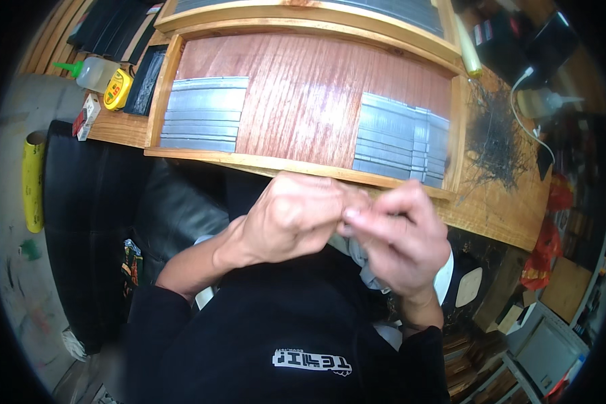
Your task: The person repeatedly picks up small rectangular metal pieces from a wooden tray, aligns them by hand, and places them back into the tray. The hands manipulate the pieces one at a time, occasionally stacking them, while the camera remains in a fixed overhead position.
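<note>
Just in front of the table's near edge, my left hand (295,217) and my right hand (405,237) meet with their fingertips together. Both are closed in a pinch, and whatever lies between the fingertips is hidden or too small to make out. Beyond them is a wooden-framed tray (296,101) with a reddish-brown wood-grain base. Flat grey strips (202,116) lie side by side at its left end. More grey strips (392,138) fill the right end, close past my right hand.
Left of the tray are a yellow tape measure (118,89), a squeeze bottle (95,74) with a green tip and a small box (87,118). Dark thin scraps (497,138) and a white cable (516,101) lie to the right. A second framed tray (316,15) sits behind.
</note>
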